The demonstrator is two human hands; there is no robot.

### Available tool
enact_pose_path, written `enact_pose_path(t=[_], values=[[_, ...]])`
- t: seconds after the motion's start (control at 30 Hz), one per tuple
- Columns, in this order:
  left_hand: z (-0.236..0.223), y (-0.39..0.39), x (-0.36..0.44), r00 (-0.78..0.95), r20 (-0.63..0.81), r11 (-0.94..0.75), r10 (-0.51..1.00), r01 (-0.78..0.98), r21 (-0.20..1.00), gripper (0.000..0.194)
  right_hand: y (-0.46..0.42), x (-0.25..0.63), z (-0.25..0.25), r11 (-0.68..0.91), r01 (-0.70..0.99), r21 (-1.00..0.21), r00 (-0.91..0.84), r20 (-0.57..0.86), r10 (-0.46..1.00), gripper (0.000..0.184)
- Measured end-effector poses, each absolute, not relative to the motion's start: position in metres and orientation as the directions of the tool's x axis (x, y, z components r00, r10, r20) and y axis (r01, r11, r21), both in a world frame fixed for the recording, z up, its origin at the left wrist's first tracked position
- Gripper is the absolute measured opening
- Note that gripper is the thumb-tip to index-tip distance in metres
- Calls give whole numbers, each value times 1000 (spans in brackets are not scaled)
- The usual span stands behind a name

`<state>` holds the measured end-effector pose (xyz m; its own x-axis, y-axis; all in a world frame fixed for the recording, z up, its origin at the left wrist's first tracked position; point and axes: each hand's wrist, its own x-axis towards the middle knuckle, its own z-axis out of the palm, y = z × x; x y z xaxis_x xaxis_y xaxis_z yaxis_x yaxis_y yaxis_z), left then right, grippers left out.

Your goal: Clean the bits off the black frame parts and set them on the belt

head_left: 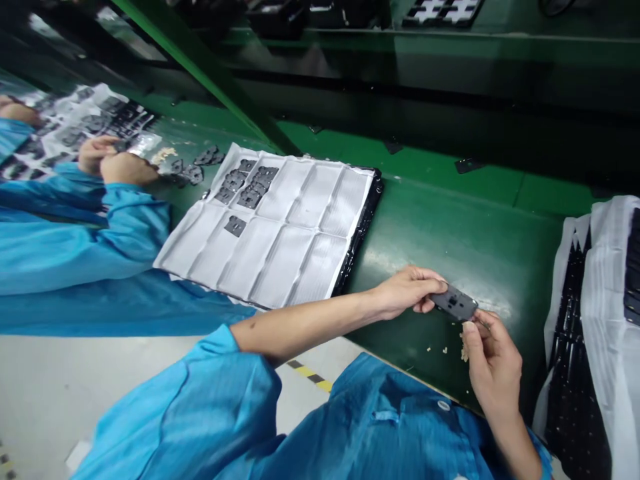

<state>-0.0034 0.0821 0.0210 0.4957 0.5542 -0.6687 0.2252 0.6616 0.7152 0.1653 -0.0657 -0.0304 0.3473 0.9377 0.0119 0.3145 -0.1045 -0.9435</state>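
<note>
A small dark grey plastic plate point(456, 303) with cut-outs is held above the green bench top. My left hand point(410, 291) grips its left end between thumb and fingers. At its lower right corner, my right hand point(495, 360) has thumb and fingers drawn together against the edge; a tiny piece between them cannot be made out. Under the right fingertips lie several small beige bits point(464, 348) on the bench. To the left of my hands is a tray lined with white cloth point(305, 200), divided into pockets, with several dark plates point(257, 188) in its left part.
At the left, a co-worker in blue sleeves point(120, 227) handles a small part near scattered dark pieces point(193, 173). White-lined black trays point(580, 347) stand at the right. A green post point(210, 73) slants behind the bench, and loose dark pieces point(469, 165) lie at the back.
</note>
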Motion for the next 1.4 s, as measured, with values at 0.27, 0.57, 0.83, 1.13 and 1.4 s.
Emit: enact_pose_path(t=[0.27, 0.57, 0.83, 1.13, 1.4], values=[[9, 169, 10, 461, -480, 124, 746, 612, 781, 21, -69, 171, -27, -68, 428, -901, 367, 104, 924, 27], [27, 203, 20, 679, -360, -527, 640, 729, 438, 30, -74, 182, -29, 57, 460, -886, 327, 229, 917, 38], [18, 198, 25, 765, -386, -706, 516, 635, 314, 38, -75, 181, -31, 89, 520, -850, 313, 287, 905, 35], [40, 261, 55, 665, -274, -625, 694, 746, 229, 37, -73, 179, -29, 176, 545, -820, 307, 390, 868, 37], [29, 324, 153, 551, -227, -520, 803, 834, 186, 57, -70, 177, -21, 191, 550, -813, 349, 432, 832, 32]])
